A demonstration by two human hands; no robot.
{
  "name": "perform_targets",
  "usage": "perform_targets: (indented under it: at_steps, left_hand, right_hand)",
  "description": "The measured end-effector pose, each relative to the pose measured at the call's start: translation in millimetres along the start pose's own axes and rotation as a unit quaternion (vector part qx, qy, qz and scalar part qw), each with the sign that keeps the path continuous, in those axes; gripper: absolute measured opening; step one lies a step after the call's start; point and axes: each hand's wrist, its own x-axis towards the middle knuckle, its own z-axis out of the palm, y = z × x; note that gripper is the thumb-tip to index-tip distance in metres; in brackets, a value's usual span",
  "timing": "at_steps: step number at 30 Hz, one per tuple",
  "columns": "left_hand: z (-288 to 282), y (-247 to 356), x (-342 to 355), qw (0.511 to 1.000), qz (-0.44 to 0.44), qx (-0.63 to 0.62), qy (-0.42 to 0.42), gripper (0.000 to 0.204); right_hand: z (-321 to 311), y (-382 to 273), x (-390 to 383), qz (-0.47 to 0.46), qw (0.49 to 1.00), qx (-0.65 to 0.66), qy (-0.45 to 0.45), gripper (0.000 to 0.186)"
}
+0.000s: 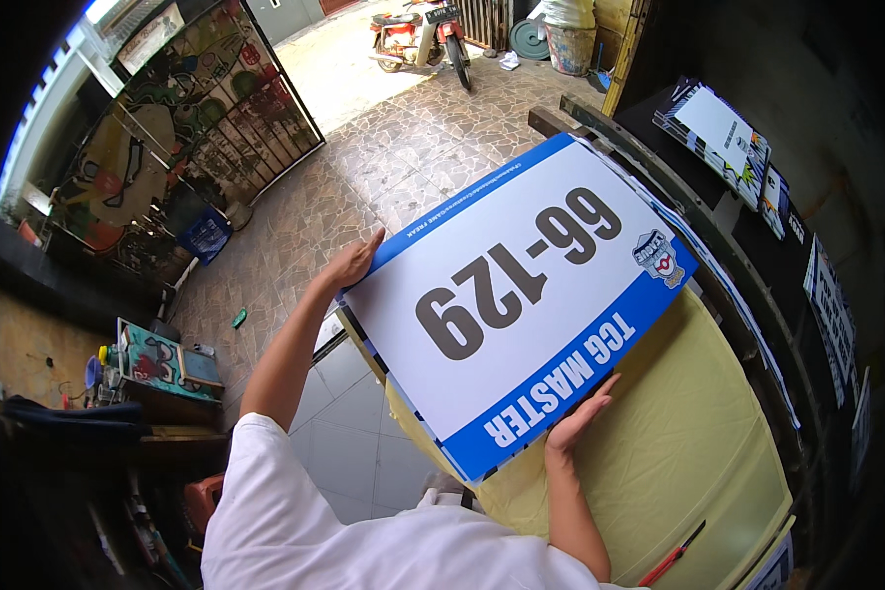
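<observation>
A large printed sheet or board [521, 265], white with blue bands along two long edges and big dark characters, lies upside down to me on the yellow-covered table. Layered edges show beneath its near left corner; I cannot tell how many pieces are stacked. My left hand [352, 264] rests against its far left edge by the corner, fingers stretched along the side. Against the near blue edge lies my right hand [580, 418], palm turned to it and fingers extended. A red cutter knife [671, 560] with a dark blade lies on the yellow cover [718, 413] near my right forearm.
More printed boards [723, 138] lie on a dark surface at the right. A long dark rail [718, 236] runs beside the table. To the left stand a paint-stained workbench [167, 359] and an open metal gate [226, 108]. A red motorcycle [423, 39] is parked outside.
</observation>
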Motion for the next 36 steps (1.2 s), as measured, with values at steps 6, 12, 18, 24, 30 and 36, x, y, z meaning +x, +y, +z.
perform_targets:
  at_steps: [6,12,18,24,30,36]
  left_hand:
    - [17.0,13.8,-1.3,0.998,0.03,-0.054,0.008,0.105]
    - [-11.9,-25.1,-3.0,0.969,0.049,-0.197,0.143,0.104]
    - [37.7,-34.8,-80.8,0.706,-0.015,-0.511,0.49,0.085]
    - [122.6,19.6,-160.8,0.713,-0.088,-0.53,0.45,0.089]
    - [126.7,56.0,-146.5,0.661,-0.043,-0.641,0.389,0.093]
    - [132.0,50.9,-151.7,0.664,-0.053,-0.654,0.359,0.086]
  right_hand:
    - [-0.6,16.2,4.6,-0.027,1.0,0.011,0.004,0.084]
    - [-22.7,26.5,-0.2,-0.055,0.991,-0.122,0.018,0.083]
    - [-47.5,-14.6,-1.1,-0.104,0.976,-0.185,0.05,0.074]
    - [-12.2,-84.4,73.5,-0.278,0.814,-0.504,-0.081,0.072]
    - [56.7,-56.4,104.3,-0.217,0.784,-0.497,-0.303,0.07]
    - [46.4,-52.2,284.4,-0.214,0.826,-0.505,-0.131,0.064]
